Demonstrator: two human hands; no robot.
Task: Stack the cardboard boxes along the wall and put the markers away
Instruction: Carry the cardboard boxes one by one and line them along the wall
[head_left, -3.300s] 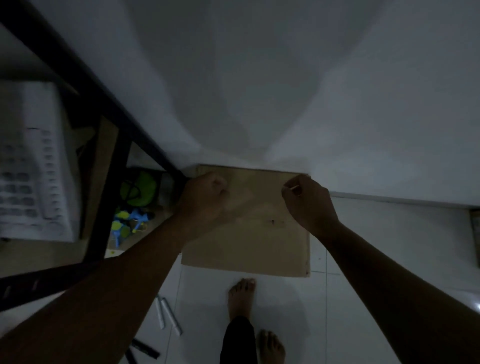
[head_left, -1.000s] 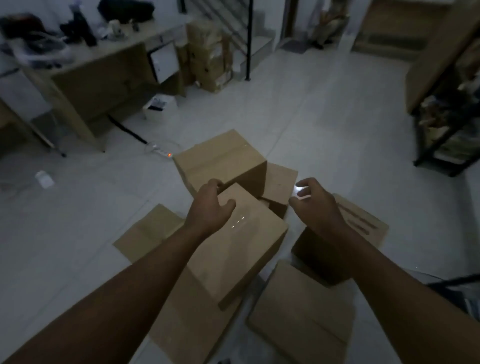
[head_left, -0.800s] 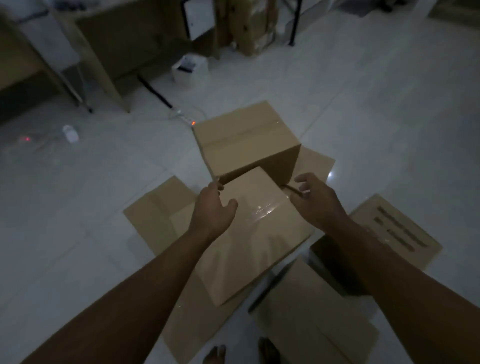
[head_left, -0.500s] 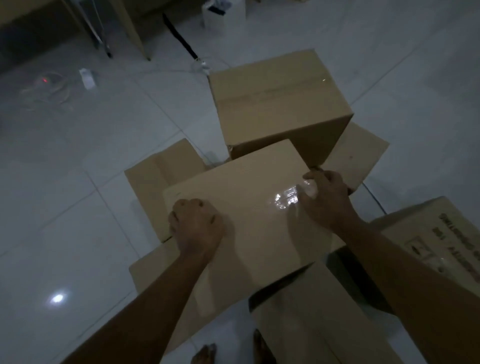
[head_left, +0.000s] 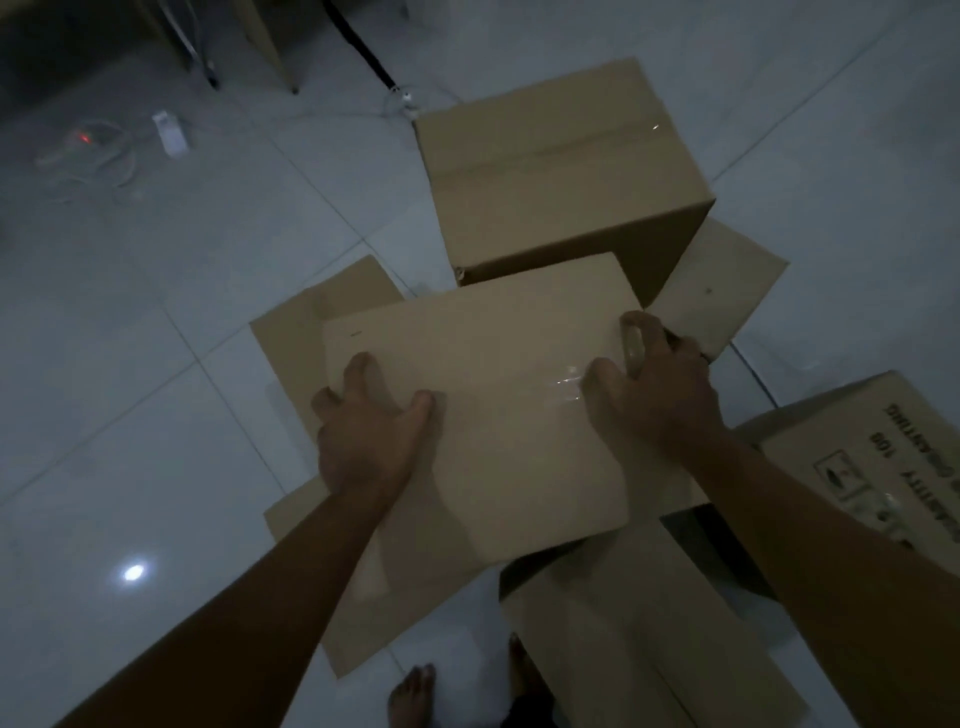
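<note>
The cardboard box you are handling lies under both your hands, resting on the other cartons on the tiled floor. Compared with half a second ago, your left hand has changed from a closed fist to spread fingers pressing flat on the box's top near its left edge, and your view has dropped closer, so the box fills more of the picture. Your right hand has stayed at the box's right edge; its grip curls over that edge, and a small shiny thing shows at its fingertips, though you cannot tell what it is.

Counting cartons: six pieces of cardboard show. Nearest you, below your right forearm, lies one box; beneath your left forearm a flattened sheet lies on the floor. To the right of your right hand stands a printed box. Beyond your left hand a flat piece pokes out. Beyond both hands stands a taller taped box, and a flat panel lies just past your right fingertips.

Two bare feet show at the bottom edge.
</note>
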